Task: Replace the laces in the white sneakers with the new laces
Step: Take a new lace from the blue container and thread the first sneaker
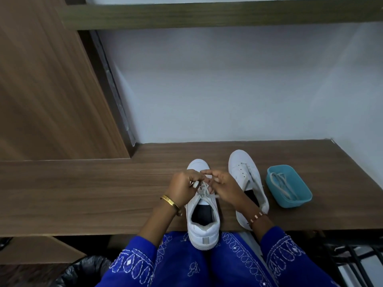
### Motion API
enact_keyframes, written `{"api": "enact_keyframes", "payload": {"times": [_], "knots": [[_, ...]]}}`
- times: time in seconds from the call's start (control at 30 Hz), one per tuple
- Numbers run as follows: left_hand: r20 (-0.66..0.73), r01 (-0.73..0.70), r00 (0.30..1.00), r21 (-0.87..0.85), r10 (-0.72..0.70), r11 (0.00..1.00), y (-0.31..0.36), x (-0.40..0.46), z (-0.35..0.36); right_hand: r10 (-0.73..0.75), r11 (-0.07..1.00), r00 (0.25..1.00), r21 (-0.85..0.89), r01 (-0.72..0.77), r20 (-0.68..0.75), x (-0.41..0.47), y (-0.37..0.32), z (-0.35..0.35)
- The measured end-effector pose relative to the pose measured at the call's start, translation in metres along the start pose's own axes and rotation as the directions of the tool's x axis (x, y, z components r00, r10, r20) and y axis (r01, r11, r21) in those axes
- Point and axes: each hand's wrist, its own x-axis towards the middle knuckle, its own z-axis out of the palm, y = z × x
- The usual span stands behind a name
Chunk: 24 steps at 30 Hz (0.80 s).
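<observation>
I've got both hands over the near sneaker (pixel 202 220), which sits on the wooden surface (pixel 83 195) with its heel hanging over the front edge toward my lap. My left hand (pixel 183 188) is curled round a bit of lace (pixel 204 190) at the top of the tongue, and my right hand (pixel 222 186) pinches the same lace from the other side, fingertips nearly touching the left ones. I read this as working the lace at the upper eyelets, though I can't tell from here whether it's the old lace coming out or a new one going in.

The second sneaker (pixel 246 179) lies just to the right, and its eyelets look bare, so that one seems already stripped. Further right, a blue tub (pixel 290 200) holds a loose coil of laces (pixel 283 184); whether those are new or discarded I can't say. By my judgement, the second sneaker has yet to be threaded, so much of the job is left.
</observation>
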Motion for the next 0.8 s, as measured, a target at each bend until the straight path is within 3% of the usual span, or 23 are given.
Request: {"api": "enact_keyframes", "payload": {"times": [0.13,0.33,0.47,0.57,0.63,0.7,0.8], "knots": [[-0.064,-0.015,0.998,-0.019,0.013,1.000,0.003,-0.002,0.004,-0.002,0.998,1.000,-0.066,0.003,0.021,-0.001,0.001,0.003],[-0.197,0.157,0.963,-0.139,-0.183,0.978,-0.001,-0.007,0.006,-0.117,0.956,0.981,-0.283,0.070,-0.153,0.001,0.010,0.003],[-0.224,0.164,0.957,-0.116,-0.187,0.980,-0.005,-0.014,0.008,-0.295,0.755,0.952,-0.631,0.179,-0.082,-0.002,0.009,-0.003],[-0.241,0.163,0.955,-0.060,-0.173,0.985,-0.006,-0.021,0.008,-0.391,0.597,0.919,-0.774,0.210,-0.052,-0.002,0.016,-0.011],[-0.266,0.243,0.933,-0.024,-0.241,0.970,-0.018,-0.031,0.002,-0.347,0.534,0.936,-0.834,0.142,-0.063,-0.006,0.022,-0.025],[-0.261,0.410,0.881,0.007,-0.394,0.912,-0.035,-0.045,-0.008,-0.315,0.468,0.944,-0.882,0.060,-0.103,-0.012,0.032,-0.044],[-0.152,0.601,0.797,0.099,-0.584,0.793,-0.053,-0.064,-0.013,-0.256,0.332,0.958,-0.942,-0.041,-0.132,-0.021,0.042,-0.057]]}}
